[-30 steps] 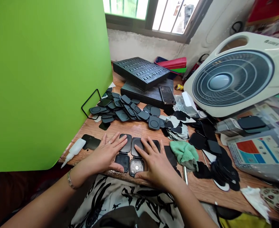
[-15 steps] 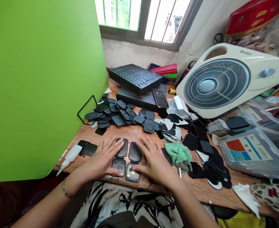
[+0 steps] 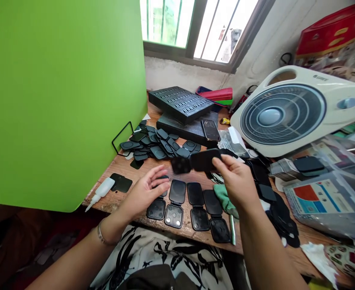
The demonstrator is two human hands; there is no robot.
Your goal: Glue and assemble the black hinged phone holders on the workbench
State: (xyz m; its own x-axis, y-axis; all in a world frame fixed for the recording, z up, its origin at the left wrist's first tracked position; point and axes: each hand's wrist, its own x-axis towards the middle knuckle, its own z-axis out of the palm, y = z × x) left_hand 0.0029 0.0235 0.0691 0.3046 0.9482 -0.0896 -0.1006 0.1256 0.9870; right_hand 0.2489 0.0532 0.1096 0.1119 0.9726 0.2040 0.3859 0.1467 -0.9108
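My right hand (image 3: 238, 181) is raised above the table and pinches an opened black hinged case (image 3: 197, 161), which hangs to the left of the fingers. My left hand (image 3: 145, 193) hovers low over the table with its fingers loosely curled and apart, holding nothing, just above the leftmost of several opened black cases (image 3: 192, 205) laid in a row near the front edge. One of these cases shows small round metal discs inside (image 3: 174, 215).
A heap of black pads (image 3: 156, 143) lies behind the row, more black pieces (image 3: 281, 217) to the right. A green cloth (image 3: 222, 193), a white glue bottle (image 3: 100, 191), a black tray stack (image 3: 183, 104) with a phone (image 3: 210, 129), a white fan (image 3: 289, 112) and a green board (image 3: 59, 100) surround the wooden table (image 3: 126, 167).
My right hand lifted off the row and picked up one black case. My left hand rose slightly off the cases. More opened cases now show in the row.
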